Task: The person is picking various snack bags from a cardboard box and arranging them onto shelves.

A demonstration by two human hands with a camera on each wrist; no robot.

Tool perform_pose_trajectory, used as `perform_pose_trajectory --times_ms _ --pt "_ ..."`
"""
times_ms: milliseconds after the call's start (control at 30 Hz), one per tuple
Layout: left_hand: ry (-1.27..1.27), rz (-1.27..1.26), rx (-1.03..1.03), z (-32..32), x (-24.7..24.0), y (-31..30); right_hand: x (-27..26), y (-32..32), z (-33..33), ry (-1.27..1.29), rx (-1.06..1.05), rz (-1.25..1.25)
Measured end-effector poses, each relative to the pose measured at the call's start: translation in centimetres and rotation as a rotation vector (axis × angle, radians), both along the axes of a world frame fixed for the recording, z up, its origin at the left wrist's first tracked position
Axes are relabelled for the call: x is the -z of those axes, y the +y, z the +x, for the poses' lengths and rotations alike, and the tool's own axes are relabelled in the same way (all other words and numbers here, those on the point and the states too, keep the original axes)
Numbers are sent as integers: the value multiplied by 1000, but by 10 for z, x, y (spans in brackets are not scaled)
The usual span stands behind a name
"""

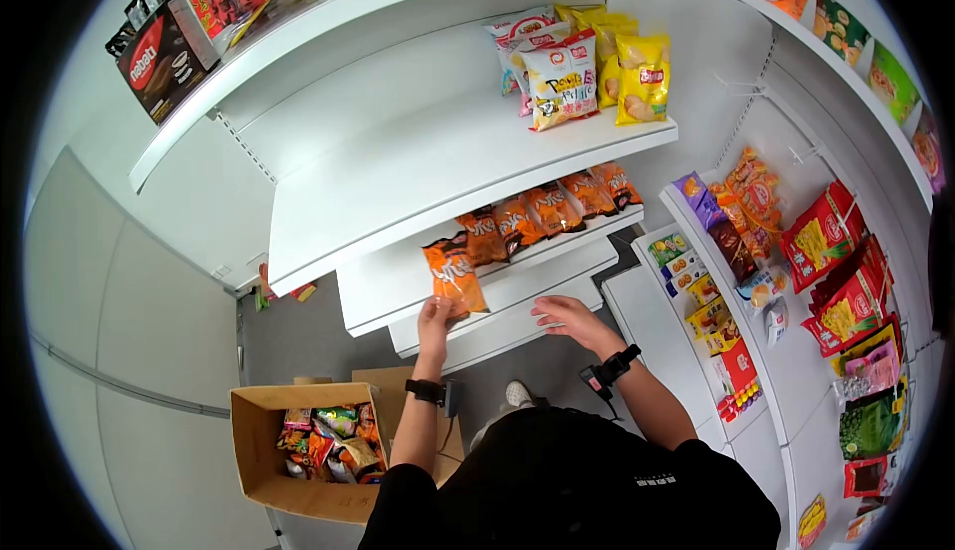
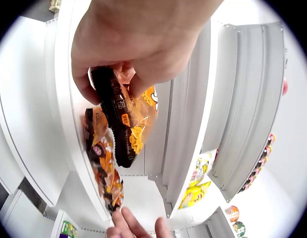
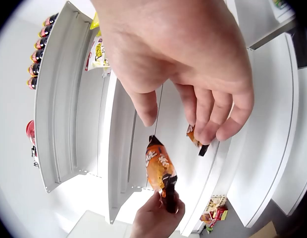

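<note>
My left hand (image 1: pixel 435 326) pinches the lower end of an orange snack bag (image 1: pixel 455 274) between thumb and fingers, at the left end of a row. The left wrist view shows the bag's dark crimped edge (image 2: pixel 119 119) hanging below the palm. Several matching orange bags (image 1: pixel 550 209) stand in a line on the lower white shelf (image 1: pixel 383 286). To the right, my right hand (image 1: pixel 569 319) is held in front of the shelf edge with fingers spread loosely and nothing in its grasp. In the right wrist view, its thumb and fingers (image 3: pixel 220 114) stand apart.
A cardboard box (image 1: pixel 249 451) with many snack packets sits on the floor at lower left. White and yellow chip bags (image 1: pixel 642 78) stand on the shelf above, which overhangs the row. A side rack (image 1: pixel 786 381) with hanging red bags lines the right.
</note>
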State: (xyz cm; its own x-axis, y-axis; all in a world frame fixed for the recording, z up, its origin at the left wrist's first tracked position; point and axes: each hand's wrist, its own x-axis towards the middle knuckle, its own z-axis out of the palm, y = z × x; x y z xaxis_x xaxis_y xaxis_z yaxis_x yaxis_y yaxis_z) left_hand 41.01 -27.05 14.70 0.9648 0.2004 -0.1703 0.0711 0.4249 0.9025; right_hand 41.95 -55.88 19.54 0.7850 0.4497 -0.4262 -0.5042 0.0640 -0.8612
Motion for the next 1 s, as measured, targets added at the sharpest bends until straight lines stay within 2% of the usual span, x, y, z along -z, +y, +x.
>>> perform_pose_trajectory --times_ms 200,400,1000 --pt "17 113 -65 63 26 54 5 -9 32 46 80 -18" --pt "103 197 -94 102 49 63 7 -5 48 63 120 -29" --pt "175 212 -5 128 90 63 23 -6 57 125 148 -40"
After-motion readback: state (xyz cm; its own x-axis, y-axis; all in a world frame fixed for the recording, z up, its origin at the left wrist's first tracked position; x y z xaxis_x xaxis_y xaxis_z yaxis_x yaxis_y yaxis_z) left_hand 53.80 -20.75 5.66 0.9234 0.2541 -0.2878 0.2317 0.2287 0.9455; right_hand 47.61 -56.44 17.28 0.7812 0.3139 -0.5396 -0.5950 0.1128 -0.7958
